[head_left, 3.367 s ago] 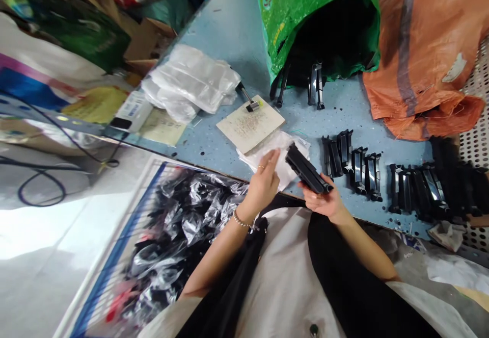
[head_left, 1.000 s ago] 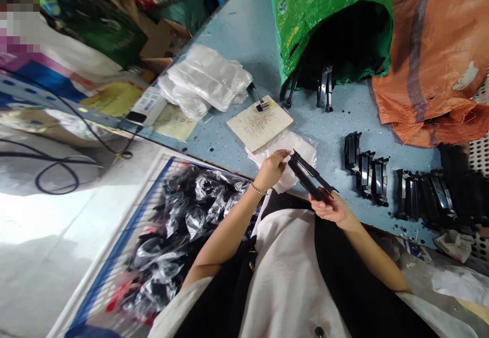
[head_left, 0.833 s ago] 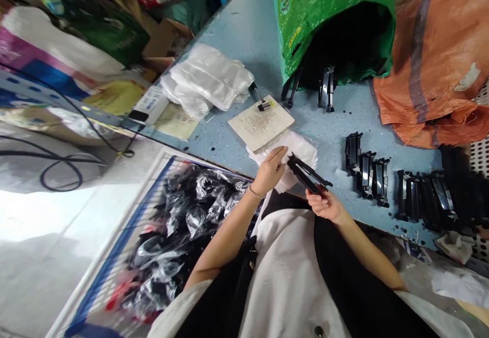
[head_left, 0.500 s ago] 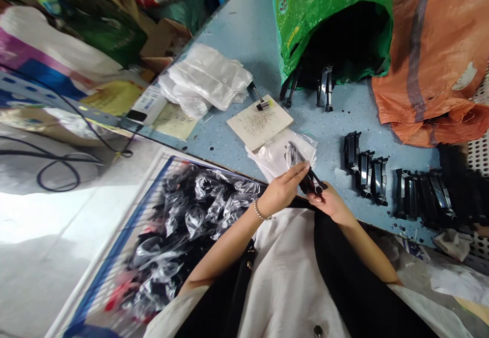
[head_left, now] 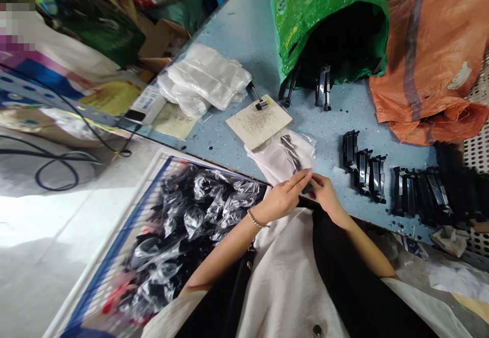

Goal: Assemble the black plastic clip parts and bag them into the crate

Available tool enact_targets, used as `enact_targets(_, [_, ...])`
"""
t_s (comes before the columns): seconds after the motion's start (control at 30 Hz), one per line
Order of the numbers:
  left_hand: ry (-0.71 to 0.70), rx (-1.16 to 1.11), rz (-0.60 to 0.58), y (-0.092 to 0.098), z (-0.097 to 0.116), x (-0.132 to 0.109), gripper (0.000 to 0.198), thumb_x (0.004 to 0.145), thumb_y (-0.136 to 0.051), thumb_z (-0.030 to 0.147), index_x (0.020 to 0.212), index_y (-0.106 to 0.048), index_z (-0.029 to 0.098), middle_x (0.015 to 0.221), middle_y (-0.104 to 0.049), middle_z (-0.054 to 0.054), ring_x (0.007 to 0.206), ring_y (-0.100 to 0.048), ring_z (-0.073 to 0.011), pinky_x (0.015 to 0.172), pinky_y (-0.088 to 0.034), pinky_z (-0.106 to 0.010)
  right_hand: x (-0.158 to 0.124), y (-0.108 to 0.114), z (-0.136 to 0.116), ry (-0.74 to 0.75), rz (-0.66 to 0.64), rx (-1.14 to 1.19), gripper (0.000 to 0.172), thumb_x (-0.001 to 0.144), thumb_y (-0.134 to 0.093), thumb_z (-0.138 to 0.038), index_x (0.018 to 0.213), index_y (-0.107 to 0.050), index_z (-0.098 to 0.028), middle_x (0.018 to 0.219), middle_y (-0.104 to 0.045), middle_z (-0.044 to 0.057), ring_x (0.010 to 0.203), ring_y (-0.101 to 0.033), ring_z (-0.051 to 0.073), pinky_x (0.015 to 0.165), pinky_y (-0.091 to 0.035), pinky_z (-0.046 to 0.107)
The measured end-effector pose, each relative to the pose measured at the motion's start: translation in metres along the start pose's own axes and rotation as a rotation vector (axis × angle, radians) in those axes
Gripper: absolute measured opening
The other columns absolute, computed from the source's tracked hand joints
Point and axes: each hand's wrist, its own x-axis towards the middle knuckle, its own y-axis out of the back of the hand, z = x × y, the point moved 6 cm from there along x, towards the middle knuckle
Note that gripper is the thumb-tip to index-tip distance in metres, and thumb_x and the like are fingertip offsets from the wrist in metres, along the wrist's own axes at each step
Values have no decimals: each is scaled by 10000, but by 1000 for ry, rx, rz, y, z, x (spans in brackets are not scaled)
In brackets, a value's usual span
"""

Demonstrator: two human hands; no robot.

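Note:
A long black plastic part [head_left: 291, 152] lies mostly inside a clear plastic bag, over a pile of flat clear bags [head_left: 263, 163] at the table's front edge. My left hand [head_left: 284, 195] is closed around the bag near its mouth, fingers laid along it. Close against it, my right hand [head_left: 324, 195] has its fingers curled at the near end of the same black part. That end is largely hidden between both hands, so the exact grip is hard to make out.
Several similar black parts [head_left: 378, 179] stand in rows on the right. An open green sack [head_left: 282, 37] and an orange sack [head_left: 397, 57] lie behind. A small hammer [head_left: 262, 104] rests on a board [head_left: 244, 126]. Left below, a wire basket [head_left: 114, 246] holds bagged parts.
The black part has slid further into the bag, away from me. My right hand has moved in toward my left, and its fingers now cover the near end.

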Motion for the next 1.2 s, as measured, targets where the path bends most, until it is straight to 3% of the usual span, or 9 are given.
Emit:
enact_targets(0.17, [271, 30, 10, 61, -7, -33, 403, 1007, -533, 289, 1407, -567, 253, 1239, -716, -99, 1146, -710, -223, 1053, -579, -373, -20, 2, -32, 181, -238, -518, 322, 918, -626, -394, 1183, -714, -232, 916, -740, 27, 786, -664, 183, 756, -546, 322])
enact_targets(0.33, [807, 228, -322, 126, -74, -122, 356, 930, -581, 355, 1254, -692, 258, 1230, -750, -90, 1111, -726, -310, 1011, -573, -419, 11, 100, -87, 73, 384, -1135, 424, 1014, -465, -341, 1347, -638, -145, 1224, -712, 172, 1081, -668, 275, 971, -494, 445])
enact_targets(0.43, [1146, 465, -592, 135, -123, -160, 354, 882, -590, 296, 1175, -723, 151, 1197, -742, -195, 1069, -728, -397, 893, -589, -473, 45, 133, -103, -58, 505, -1238, 483, 995, -485, -369, 1290, -652, -25, 1156, -685, 318, 1116, -649, 414, 953, -456, 583])
enact_targets(0.53, [1166, 528, -490, 124, -136, -138, 326, 934, -546, 332, 1137, -726, 151, 1169, -743, -186, 1033, -731, -373, 855, -577, -437, 67, 127, -101, -139, 425, -1334, 428, 951, -540, -398, 1193, -713, -90, 1076, -699, 306, 1050, -667, 433, 879, -478, 572])
enact_targets(0.67, [746, 287, -59, 71, -98, -46, 290, 1008, -478, 306, 1014, -747, 198, 1048, -763, -91, 996, -715, -232, 913, -545, -312, 48, 86, -90, -56, 258, -1447, 364, 961, -505, -400, 1197, -714, -217, 984, -754, 181, 915, -696, 354, 776, -491, 441])
enact_targets(0.73, [576, 220, -58, 28, -79, -6, 232, 990, -541, 276, 1024, -747, 175, 1048, -742, -109, 979, -701, -219, 905, -551, -305, 23, 68, -79, 13, 169, -1481, 374, 980, -489, -384, 1282, -669, -255, 957, -769, 118, 867, -704, 306, 743, -477, 378])
enact_targets(0.87, [537, 302, -88, -27, -81, 30, 122, 895, -614, 121, 832, -716, 147, 1030, -701, -150, 937, -669, -245, 787, -548, -334, -24, 55, -46, 106, -58, -1547, 428, 994, -431, -215, 1379, -608, -276, 1039, -751, 85, 885, -704, 234, 731, -456, 301])
enact_targets(1.07, [804, -217, 106, -17, -132, 17, 204, 816, -710, 237, 671, -579, 178, 666, -609, 7, 625, -584, -136, 620, -472, -257, -44, 88, -16, 133, 68, -1347, 310, 1014, -450, -341, 1230, -655, -252, 1120, -642, 117, 1027, -656, 270, 869, -505, 367])
enact_targets(1.2, [854, -406, 184, -9, -142, 9, 57, 846, -574, 160, 825, -626, 170, 772, -705, -14, 640, -642, -132, 630, -522, -253, -35, 104, -7, 119, 162, -806, 228, 960, -506, -377, 1102, -614, -236, 1064, -660, 84, 953, -657, 238, 902, -523, 409])
